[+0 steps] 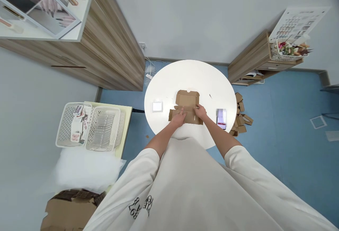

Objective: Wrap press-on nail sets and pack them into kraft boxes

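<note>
The flat cardboard box sheet point(187, 98) lies on the round white table point(190, 73), near the table's close edge. Its wide part runs side to side across the table, and a square flap part points away from the person.

Both hands are on the sheet. The left hand point(178, 118) sits on the left side of the wide part, with its fingers bent down on the card. The right hand point(200, 112) sits on the right side, a bit farther from the body, at the fold where the flap part meets the wide part. Both hands touch the card, but from up here you cannot tell if they are pinching it or only pressing on it.

A small white square thing point(157, 106) lies on the table, left of the sheet. A phone point(221, 118) with a blurred screen lies on the table, right of the sheet.

Left of the table, two white plastic baskets sit on a pale yellow table top point(127, 118). The left basket point(62, 128) holds cards with pictures on them. The right basket point(104, 128) holds a stack of clear plastic pieces. Right of the table, a heap of brown cardboard sheets point(239, 119) lies on the blue floor, just past the table's edge
</note>
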Tool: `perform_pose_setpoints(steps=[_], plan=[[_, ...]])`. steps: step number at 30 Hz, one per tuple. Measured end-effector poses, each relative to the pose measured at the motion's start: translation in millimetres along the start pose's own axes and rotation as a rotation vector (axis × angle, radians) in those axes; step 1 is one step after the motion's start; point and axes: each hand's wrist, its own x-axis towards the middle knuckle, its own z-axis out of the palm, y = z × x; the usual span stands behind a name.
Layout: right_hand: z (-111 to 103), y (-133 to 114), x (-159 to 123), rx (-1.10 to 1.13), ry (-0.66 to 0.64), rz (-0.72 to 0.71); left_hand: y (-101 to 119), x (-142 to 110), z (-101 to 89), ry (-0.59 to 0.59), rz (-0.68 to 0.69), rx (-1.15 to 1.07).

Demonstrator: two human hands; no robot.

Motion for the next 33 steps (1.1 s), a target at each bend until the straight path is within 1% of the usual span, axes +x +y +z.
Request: perform_pose_setpoints(steps=[4,9,11,13,14,15,17,18,19,21,24,28,31,33], plan=[[1,5,-4,0.023,0.104,-0.027,0,-2,-1.4,0.004,0.001,0.017],[-4,9,-12,0.010,0.102,-0.046,2,-4,-3.4,0.000,0.006,0.045],[-3,8,-21,-0.062,0.166,-0.105,3,-5,-4.2,-0.001,0.002,0.053],[2,5,-33,-0.179,0.267,-0.189,4,-7,-4.5,0.003,-0.004,0.047],[5,3,-39,-0.235,0.267,-0.225,4,-8,-4.4,0.009,-0.004,0.039],[8,1,-46,-0.286,0.215,-0.260,4,-9,-4.2,0.017,-0.001,0.029],[15,-2,-57,-0.370,0.028,-0.313,4,-11,-3.6,0.034,0.008,0.010],[18,-2,-61,-0.407,-0.044,-0.316,4,-12,-3.2,0.043,0.014,0.003],[21,-3,-65,-0.441,-0.100,-0.307,4,-13,-2.8,0.048,0.018,-0.003],[26,-3,-69,-0.499,-0.168,-0.274,3,-14,-1.9,0.056,0.024,-0.012],[31,-2,-69,-0.547,-0.209,-0.243,3,-15,-0.7,0.072,0.025,-0.022],[35,-1,-68,-0.548,-0.220,-0.223,3,-22,1.0,0.115,0.036,-0.013],[37,-2,-68,-0.545,-0.223,-0.218,-3,-37,4.3,0.222,0.012,0.001],[37,-2,-70,-0.553,-0.223,-0.221,-12,-50,8.2,0.321,-0.066,-0.005]])
